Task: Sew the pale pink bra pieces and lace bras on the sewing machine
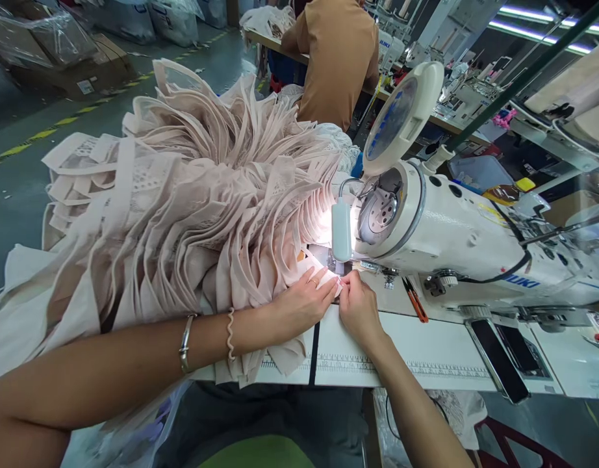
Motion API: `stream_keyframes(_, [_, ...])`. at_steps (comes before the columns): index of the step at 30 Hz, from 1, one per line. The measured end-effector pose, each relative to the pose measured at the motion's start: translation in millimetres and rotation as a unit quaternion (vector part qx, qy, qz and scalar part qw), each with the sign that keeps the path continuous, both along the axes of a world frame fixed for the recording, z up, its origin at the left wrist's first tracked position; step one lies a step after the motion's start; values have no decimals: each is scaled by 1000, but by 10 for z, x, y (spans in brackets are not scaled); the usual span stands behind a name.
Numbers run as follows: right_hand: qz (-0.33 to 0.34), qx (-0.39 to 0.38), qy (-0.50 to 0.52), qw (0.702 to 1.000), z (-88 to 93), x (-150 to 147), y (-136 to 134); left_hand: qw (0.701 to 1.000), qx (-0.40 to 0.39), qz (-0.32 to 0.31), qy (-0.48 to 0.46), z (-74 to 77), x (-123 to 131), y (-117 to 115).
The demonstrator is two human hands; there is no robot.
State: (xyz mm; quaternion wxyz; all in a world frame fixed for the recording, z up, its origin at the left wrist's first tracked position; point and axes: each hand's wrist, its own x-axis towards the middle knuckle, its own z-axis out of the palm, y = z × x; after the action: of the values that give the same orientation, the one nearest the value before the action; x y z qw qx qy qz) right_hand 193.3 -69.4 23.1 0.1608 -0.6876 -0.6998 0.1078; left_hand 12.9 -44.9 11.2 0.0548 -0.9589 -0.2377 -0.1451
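My left hand (306, 300) lies flat, fingers stretched out, pressing a small pale pink fabric piece (323, 270) onto the table in front of the needle area of a white sewing machine (455, 240). My right hand (358, 305) pinches the near edge of the same piece with its fingertips. A large fanned pile of pale pink fabric pieces (192, 195) fills the table to the left, touching my left wrist. The machine's lamp (341, 227) lights the spot brightly.
A black phone (499, 359) and orange-handled snips (415, 299) lie on the white table (426, 354) right of my hands. A person in a brown top (341, 58) sits at the bench ahead. Boxes and bags stand on the floor at the far left.
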Motion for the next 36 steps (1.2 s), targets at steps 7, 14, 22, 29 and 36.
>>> stream_keyframes(7, [153, 64, 50, 985, 28, 260, -77, 999, 52, -11, 3, -54, 46, 33])
stream_keyframes(14, [188, 161, -95, 964, -83, 174, -57, 996, -10, 30, -86, -105, 17, 89])
stream_keyframes(22, [184, 184, -248, 933, -49, 153, 2, 999, -24, -28, -29, 49, 46, 173])
stream_keyframes(29, [162, 183, -237, 940, -108, 225, 58, 999, 50, -13, -13, -20, 121, 72])
stream_keyframes(36, [132, 120, -206, 962, -144, 244, 60, 999, 49, -11, -15, -24, 114, 105])
